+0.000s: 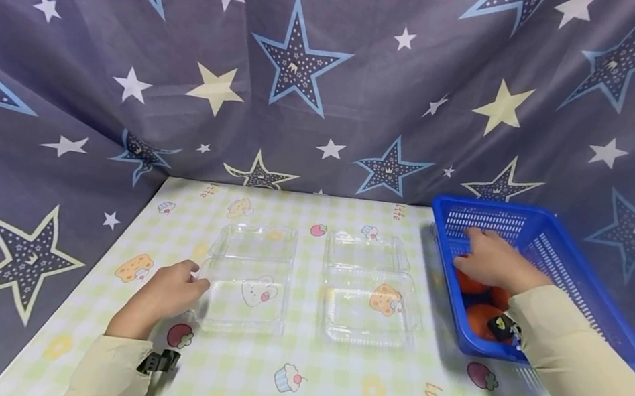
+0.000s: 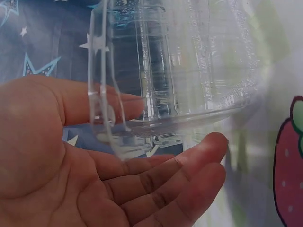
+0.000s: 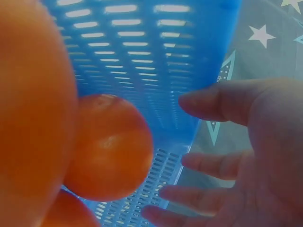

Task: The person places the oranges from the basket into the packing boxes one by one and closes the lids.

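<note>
Oranges lie in the blue basket at far right; our right hand hovers spread, holding nothing. Our left hand, open, touches the near-left clear tray. We judge a hasty grab could send fruit rolling.

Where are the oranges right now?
In the head view, the oranges lie in the near end of the blue basket at the table's right side, directly under the right hand, right of the two clear trays.
</note>
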The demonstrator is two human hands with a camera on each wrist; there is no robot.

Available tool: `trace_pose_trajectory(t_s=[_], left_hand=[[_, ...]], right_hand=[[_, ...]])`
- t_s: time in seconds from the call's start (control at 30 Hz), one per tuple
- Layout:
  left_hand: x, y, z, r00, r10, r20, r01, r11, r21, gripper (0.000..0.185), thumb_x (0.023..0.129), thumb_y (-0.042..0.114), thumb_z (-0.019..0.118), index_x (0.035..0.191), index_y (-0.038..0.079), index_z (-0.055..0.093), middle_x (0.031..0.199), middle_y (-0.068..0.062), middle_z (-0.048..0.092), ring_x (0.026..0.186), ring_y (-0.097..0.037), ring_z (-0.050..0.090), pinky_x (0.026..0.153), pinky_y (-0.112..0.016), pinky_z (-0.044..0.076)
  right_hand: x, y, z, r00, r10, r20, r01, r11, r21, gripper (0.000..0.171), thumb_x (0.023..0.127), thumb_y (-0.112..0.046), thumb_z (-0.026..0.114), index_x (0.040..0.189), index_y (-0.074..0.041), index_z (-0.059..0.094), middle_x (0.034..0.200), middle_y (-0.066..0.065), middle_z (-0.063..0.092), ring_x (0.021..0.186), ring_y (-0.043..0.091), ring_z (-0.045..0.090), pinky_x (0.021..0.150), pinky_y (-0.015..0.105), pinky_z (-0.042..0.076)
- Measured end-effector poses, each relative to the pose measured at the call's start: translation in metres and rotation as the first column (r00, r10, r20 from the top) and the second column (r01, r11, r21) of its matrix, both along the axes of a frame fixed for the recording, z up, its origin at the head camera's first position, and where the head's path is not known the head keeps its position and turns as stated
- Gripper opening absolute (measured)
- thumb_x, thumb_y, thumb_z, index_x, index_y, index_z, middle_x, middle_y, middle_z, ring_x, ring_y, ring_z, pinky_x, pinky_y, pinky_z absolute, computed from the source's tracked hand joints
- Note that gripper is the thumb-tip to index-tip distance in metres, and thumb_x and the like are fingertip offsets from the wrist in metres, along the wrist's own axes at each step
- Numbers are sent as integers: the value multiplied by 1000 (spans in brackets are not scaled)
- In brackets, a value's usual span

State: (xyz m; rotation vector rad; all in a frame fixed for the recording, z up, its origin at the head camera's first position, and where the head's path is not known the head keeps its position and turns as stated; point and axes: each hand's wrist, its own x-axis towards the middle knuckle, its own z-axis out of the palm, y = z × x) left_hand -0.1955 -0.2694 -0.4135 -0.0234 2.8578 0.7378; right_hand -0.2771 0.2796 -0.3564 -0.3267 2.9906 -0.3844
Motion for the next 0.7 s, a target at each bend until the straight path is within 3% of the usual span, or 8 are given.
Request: trace_pose_trajectory(t_s=[0.13, 0.27, 0.7], left_hand=[[-1, 0, -1, 1000, 10, -17, -11, 1000, -14, 46, 101, 29, 48, 130, -6, 59, 123, -26, 67, 108, -39, 65, 86, -51, 52], [-2, 0, -1, 1000, 19, -21, -19, 1000, -9, 33, 101, 26, 49, 114, 0, 63, 110, -18, 67, 91, -27, 62, 74, -41, 50], [-11, -3, -4, 998, 17, -58, -14, 998, 53, 28, 101, 24, 50, 110, 1, 65, 99, -12, 66, 83, -23, 59, 67, -34, 46]], right_hand=[[-1, 3, -3, 1000, 12, -7, -12, 1000, 6, 75, 96, -27, 65, 149, 16, 36, 147, 43, 44, 138, 59, 40, 114, 68, 32], [-3, 5, -7, 1000, 13, -15, -13, 1000, 17, 74, 94, -27, 69, 146, 17, 39, 141, 43, 49, 131, 59, 47, 111, 68, 37], [-6, 13, -17, 996, -35, 78, 36, 999, -18, 70, 91, -34, 73, 135, 14, 47, 116, 33, 63, 105, 46, 60, 94, 60, 50]])
